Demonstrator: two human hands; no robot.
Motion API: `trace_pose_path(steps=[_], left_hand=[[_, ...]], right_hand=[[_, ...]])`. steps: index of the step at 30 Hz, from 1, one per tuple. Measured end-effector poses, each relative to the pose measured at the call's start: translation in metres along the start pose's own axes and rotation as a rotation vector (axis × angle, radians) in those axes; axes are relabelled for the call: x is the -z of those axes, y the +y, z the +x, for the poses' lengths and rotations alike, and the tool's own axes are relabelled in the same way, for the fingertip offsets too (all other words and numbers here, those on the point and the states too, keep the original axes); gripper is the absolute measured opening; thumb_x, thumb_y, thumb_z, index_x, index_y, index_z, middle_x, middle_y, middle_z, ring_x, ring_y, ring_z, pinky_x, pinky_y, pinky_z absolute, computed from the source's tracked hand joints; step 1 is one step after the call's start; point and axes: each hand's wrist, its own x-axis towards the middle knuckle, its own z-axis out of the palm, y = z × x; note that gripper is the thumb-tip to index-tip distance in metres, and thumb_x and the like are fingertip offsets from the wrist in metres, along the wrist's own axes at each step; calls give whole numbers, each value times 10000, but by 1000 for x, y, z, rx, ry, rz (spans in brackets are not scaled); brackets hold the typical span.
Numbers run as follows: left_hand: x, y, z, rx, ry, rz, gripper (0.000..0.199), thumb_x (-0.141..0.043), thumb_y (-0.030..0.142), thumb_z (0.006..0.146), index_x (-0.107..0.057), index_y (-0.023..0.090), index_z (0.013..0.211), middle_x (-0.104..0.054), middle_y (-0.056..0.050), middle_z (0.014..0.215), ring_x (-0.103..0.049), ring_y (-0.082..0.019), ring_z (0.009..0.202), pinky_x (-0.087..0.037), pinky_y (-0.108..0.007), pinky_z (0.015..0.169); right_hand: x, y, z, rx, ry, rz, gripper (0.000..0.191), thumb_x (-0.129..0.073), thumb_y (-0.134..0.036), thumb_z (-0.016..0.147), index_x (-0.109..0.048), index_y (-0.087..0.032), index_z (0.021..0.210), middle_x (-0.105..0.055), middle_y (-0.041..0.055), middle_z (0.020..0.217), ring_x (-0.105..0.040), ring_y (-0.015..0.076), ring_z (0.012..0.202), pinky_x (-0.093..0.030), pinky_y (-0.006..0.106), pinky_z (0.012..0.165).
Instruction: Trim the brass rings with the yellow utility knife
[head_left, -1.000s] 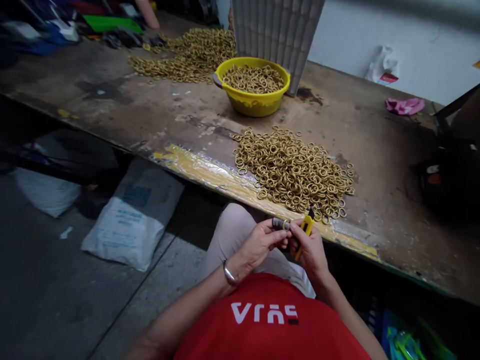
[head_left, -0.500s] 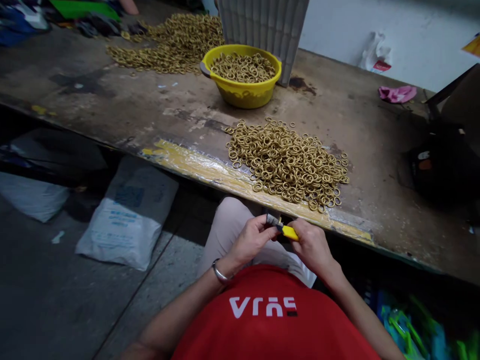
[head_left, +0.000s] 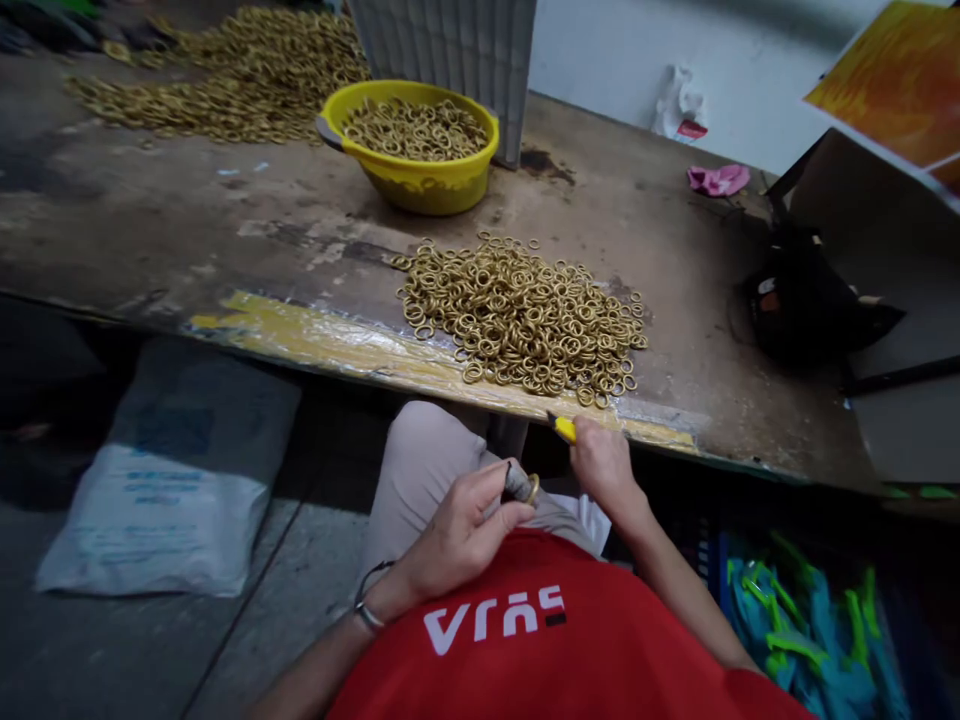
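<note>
Over my lap, my left hand (head_left: 461, 525) pinches one gold-coloured ring (head_left: 533, 489) between the thumb and a finger wrapped in grey tape (head_left: 517, 482). To the right and farther forward, my right hand (head_left: 602, 462) is closed round a yellow utility knife (head_left: 564, 429). The knife's dark tip points up and left, apart from the ring, close to the table edge. Just beyond the knife lies a heap of similar rings (head_left: 517, 315) on the worn table (head_left: 247, 240).
A yellow basin (head_left: 420, 185) full of rings stands behind the heap, against a grey ribbed panel (head_left: 457, 60). A larger ring pile (head_left: 247, 80) lies back left. At right are a black bag (head_left: 802, 300) and a pink cloth (head_left: 718, 180). A white sack (head_left: 172, 480) rests below the table.
The knife has come away from the ring as my right hand moved forward. My left hand has drawn back toward my body with the ring. My view has turned right.
</note>
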Motion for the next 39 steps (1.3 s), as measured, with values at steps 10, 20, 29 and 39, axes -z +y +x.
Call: trace_pose_path(steps=[10, 20, 29, 39], left_hand=[[1, -36, 28, 184, 143, -581, 261, -679, 372, 828, -549, 163, 914, -573, 14, 679, -496, -110, 606, -403, -217, 562], [-8, -48, 54, 428, 153, -981, 314, -758, 373, 740, -619, 115, 853, -706, -86, 807, -634, -122, 592, -380, -155, 395], [-10, -33, 44, 326, 12, -970, 333, -799, 361, 727, -673, 100, 889, -717, -88, 835, -626, -116, 582, -417, -170, 407], [-16, -24, 30, 261, 129, -722, 315, -751, 416, 765, -631, 125, 770, -587, 9, 622, -509, -83, 504, -421, -208, 487]], right_hand=[[-3, 30, 45, -76, 212, -3, 123, -513, -155, 900, -624, -177, 949, -642, 79, 965, -571, 191, 787, -332, 287, 646], [9, 25, 41, 31, 204, 929, 193, -570, -361, 884, -631, -190, 816, -615, 10, 712, -482, 129, 585, -373, 249, 563], [-9, -14, 13, -92, -153, 1742, 337, -779, -467, 726, -638, -192, 861, -484, -77, 523, -337, 52, 411, -264, 175, 413], [10, -5, -10, 336, 138, 548, 205, -509, -137, 858, -668, -194, 973, -667, 62, 897, -614, 190, 812, -433, 275, 745]])
